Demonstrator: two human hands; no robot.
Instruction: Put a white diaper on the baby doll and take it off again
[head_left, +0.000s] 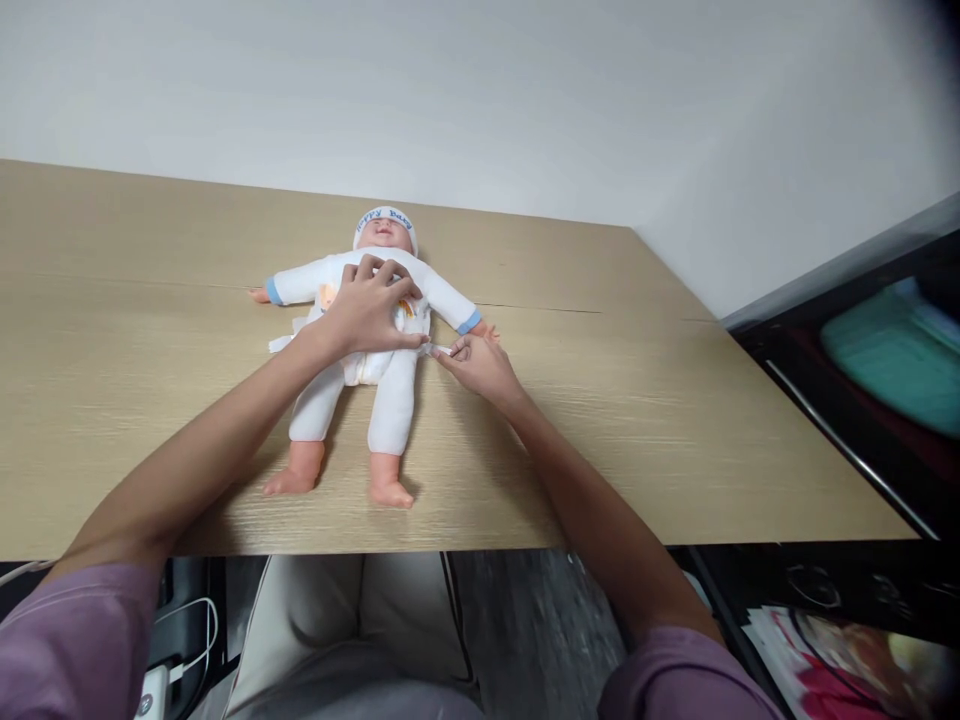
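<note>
The tabletop (637, 400) lies open right of the right hand (480, 364), the doll's arm (450, 297) blocking its far side, the left hand (375, 308) its left.

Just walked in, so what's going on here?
Someone is handling a diaper on a baby doll lying face up on the table. The left hand spreads over the doll's front, while the right hand pinches a white tab at the diaper's side. A white strip sticks out on the other side.

Indoor room, home or office (which of the two cannot be told). Evidence: one wood-grain table (637, 420), pale wall (450, 100) beyond; one white cable (215, 625), lower left; printed papers (817, 680), lower right; dark, streaked floor (525, 630) below.
</note>
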